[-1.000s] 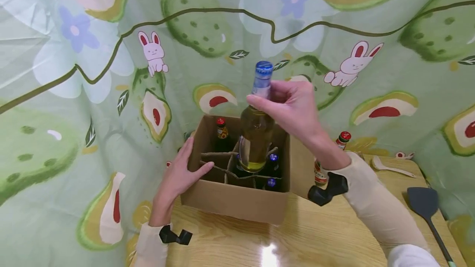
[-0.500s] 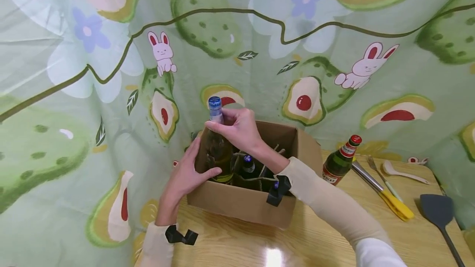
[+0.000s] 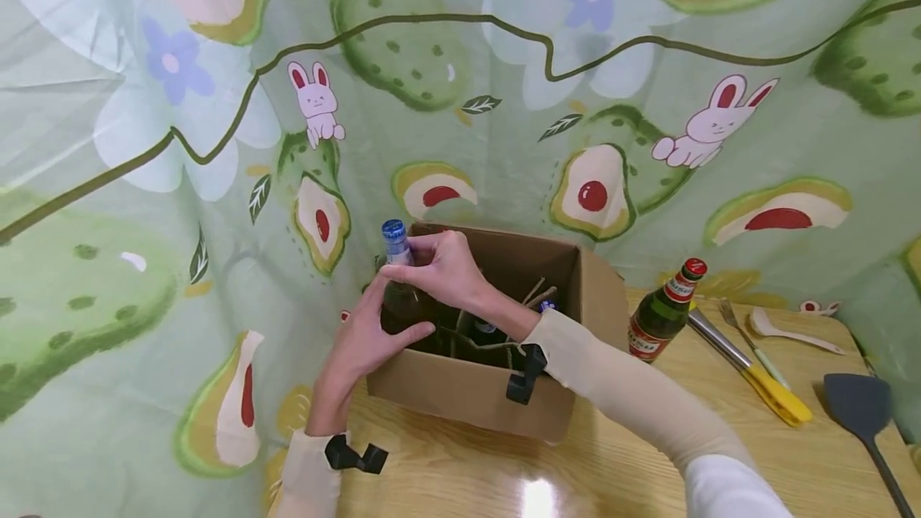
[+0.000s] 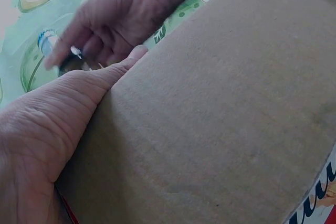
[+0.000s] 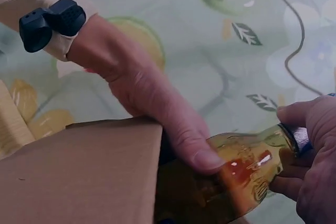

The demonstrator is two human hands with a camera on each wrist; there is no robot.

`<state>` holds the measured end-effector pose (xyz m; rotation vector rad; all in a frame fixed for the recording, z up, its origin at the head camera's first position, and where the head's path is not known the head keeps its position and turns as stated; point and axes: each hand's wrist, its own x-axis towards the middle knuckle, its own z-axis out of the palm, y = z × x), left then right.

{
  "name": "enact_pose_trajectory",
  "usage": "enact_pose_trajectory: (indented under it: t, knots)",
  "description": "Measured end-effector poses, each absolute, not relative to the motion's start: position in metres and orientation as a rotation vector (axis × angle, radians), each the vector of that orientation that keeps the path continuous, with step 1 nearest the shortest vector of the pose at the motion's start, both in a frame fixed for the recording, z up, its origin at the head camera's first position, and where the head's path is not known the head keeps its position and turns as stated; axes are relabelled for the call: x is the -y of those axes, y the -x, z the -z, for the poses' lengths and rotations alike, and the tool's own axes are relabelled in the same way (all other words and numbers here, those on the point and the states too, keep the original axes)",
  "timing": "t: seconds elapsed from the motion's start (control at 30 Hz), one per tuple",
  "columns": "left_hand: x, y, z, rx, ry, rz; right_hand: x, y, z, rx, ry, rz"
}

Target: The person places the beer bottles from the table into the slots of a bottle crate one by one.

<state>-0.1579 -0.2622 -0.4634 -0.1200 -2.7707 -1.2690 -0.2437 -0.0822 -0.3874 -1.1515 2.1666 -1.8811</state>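
My right hand [image 3: 449,268] pinches the neck of a glass beer bottle [image 3: 403,306] with a blue cap. The bottle stands partly inside the left end of an open cardboard box [image 3: 468,398], its lower part hidden by the front wall. My left hand [image 3: 358,336] grips the box's left side, thumb over the front rim and fingers along the outside. In the right wrist view, the left thumb lies close against the bottle's greenish-yellow body [image 5: 241,169]. Cardboard dividers and a blue-capped bottle [image 3: 548,306] show inside the box; the right arm hides much of them.
Right of the box stands a green beer bottle [image 3: 660,312] with a red cap. Beyond it lie yellow-handled tongs [image 3: 748,366], a fork [image 3: 751,342], a pale spoon [image 3: 795,332] and a black spatula [image 3: 859,406]. A patterned cloth [image 3: 504,142] hangs behind the wooden table [image 3: 460,462].
My right hand has carried the blue-capped bottle from above the middle of the box to its left end and lowered it inside. The left hand has kept its hold on the box.
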Motion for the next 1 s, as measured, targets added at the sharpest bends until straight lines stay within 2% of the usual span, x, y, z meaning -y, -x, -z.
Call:
enact_pose_trajectory:
  t: [0.23,0.43,1.0]
  knots:
    - [0.260,0.157,0.462,2.785,0.095,1.235,0.083,0.248,0.406,-2.208,1.074,1.660]
    - [0.261,0.159,0.463,2.765,0.135,1.222,0.087,0.247,0.424,-2.210,1.120,1.473]
    - [0.262,0.159,0.462,2.830,0.081,1.184,0.093,0.247,0.448,-2.229,1.056,1.282]
